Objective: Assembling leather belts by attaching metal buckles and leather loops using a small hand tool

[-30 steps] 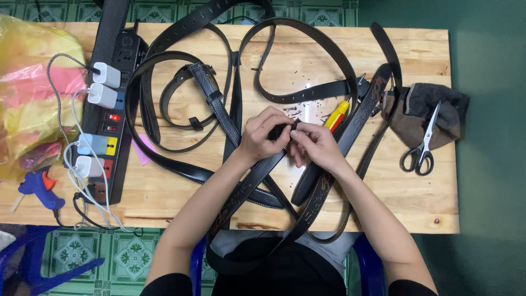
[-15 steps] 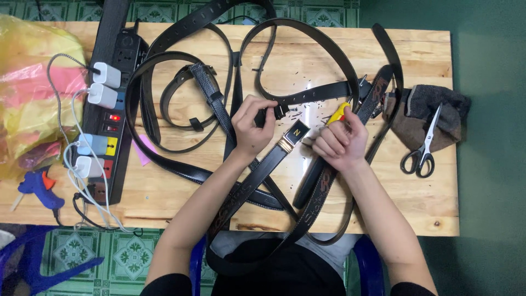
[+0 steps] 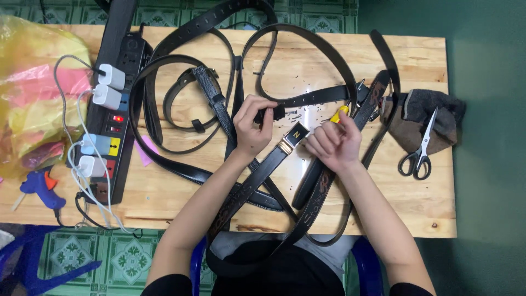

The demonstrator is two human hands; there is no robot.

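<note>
Hands now apart; my left hand (image 3: 253, 127) pinches the belt end (image 3: 272, 113); right hand (image 3: 331, 143) fingers closed round yellow-handled tool (image 3: 339, 113); buckle (image 3: 291, 137) released.

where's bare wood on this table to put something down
Barest patch: the front right corner of the table, between the right hand and the scissors. A smaller strip lies along the front edge between the power strip and the left forearm. The far right corner, beyond the grey cloth, is also bare. The middle is crowded with looping belts.
</note>
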